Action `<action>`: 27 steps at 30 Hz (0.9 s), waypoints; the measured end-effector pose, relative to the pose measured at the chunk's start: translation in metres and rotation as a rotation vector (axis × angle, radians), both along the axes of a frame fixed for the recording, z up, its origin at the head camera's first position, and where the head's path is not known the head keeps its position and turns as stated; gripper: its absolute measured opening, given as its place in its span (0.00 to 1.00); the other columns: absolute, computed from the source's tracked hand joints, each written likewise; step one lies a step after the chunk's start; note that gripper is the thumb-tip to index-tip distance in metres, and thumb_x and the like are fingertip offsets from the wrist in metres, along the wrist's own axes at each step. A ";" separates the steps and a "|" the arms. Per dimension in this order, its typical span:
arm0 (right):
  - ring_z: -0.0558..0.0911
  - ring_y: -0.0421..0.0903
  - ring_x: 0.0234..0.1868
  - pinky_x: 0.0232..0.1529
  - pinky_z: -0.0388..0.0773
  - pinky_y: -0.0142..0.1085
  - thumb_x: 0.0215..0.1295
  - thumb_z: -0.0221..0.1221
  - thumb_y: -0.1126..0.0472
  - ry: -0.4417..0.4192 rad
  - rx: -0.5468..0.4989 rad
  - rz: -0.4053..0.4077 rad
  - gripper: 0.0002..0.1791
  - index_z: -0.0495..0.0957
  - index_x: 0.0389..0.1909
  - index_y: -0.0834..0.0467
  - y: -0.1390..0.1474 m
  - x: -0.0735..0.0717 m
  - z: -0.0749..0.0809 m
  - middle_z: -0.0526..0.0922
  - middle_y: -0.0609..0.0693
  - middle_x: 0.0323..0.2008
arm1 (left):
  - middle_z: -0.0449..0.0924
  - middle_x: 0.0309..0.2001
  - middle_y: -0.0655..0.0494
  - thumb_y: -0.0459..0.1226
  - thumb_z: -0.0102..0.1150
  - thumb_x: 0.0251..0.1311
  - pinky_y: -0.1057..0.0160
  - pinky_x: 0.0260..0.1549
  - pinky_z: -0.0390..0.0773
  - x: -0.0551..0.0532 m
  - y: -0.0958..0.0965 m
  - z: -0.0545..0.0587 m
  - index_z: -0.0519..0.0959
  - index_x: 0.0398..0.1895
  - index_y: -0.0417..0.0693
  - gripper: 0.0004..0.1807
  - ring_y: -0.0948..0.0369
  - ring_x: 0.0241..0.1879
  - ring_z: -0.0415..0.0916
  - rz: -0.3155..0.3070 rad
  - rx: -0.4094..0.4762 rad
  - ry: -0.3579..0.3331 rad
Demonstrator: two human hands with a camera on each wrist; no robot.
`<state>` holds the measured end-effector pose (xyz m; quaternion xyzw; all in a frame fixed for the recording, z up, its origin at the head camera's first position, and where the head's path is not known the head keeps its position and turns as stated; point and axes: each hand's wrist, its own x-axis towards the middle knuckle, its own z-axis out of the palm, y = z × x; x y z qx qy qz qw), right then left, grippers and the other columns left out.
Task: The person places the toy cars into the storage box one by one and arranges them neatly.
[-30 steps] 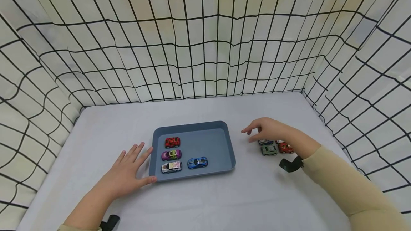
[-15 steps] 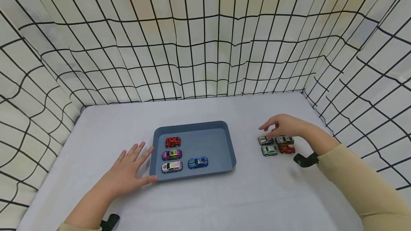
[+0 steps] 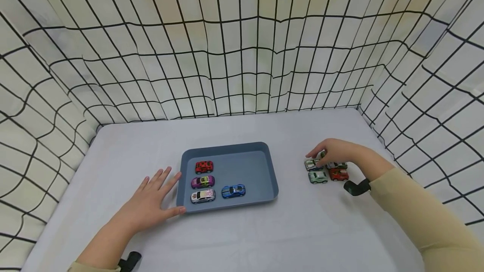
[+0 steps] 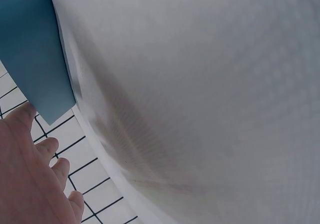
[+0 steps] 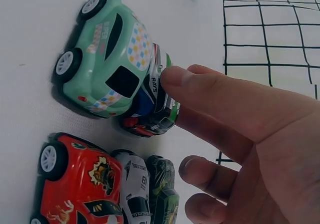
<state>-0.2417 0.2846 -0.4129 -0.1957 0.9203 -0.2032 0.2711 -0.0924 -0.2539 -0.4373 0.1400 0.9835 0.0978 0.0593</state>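
My left hand [image 3: 149, 202] lies with fingers spread at the left side of the blue-grey tray [image 3: 242, 207]. Its thumb is at the near left corner, and the index fingertip at the left rim. On the right, my right hand [image 3: 336, 150] pinches a white toy car with black and green markings [image 5: 159, 91] between thumb and index finger; the other fingers are loosely bent. Beside that car stand a mint green toy car [image 5: 107, 63] and a red one [image 5: 82, 184]. A white-and-black car [image 5: 134, 184] and a dark green car [image 5: 164, 189] are partly hidden.
In the tray stand a red car [image 3: 204, 167], a purple car [image 3: 202, 181], a white car [image 3: 203, 196] and a blue car [image 3: 233, 191]. White cloth covers the table [image 3: 242, 238]. Black netting [image 3: 242, 53] over white sheets encloses the back and sides.
My right hand has moved right from beside the tray to the car group, then lowered, and its thumb and index finger have closed on the white-black-green car. The left hand has stayed put.
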 end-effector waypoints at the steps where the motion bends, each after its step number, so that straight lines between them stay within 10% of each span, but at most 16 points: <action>1: 0.75 0.55 0.61 0.57 0.77 0.51 0.61 0.68 0.57 -0.007 0.005 0.000 0.19 0.84 0.55 0.47 0.000 0.000 -0.001 0.82 0.50 0.55 | 0.49 0.77 0.38 0.73 0.57 0.50 0.33 0.70 0.43 0.000 0.000 0.000 0.56 0.78 0.51 0.58 0.38 0.75 0.44 0.000 -0.001 0.000; 27: 0.75 0.48 0.48 0.45 0.78 0.42 0.60 0.69 0.59 0.034 -0.014 0.058 0.20 0.83 0.55 0.47 -0.006 -0.006 -0.003 0.81 0.47 0.49 | 0.49 0.77 0.38 0.73 0.56 0.49 0.33 0.70 0.43 0.001 0.001 0.003 0.57 0.78 0.51 0.58 0.38 0.75 0.44 0.001 -0.007 -0.007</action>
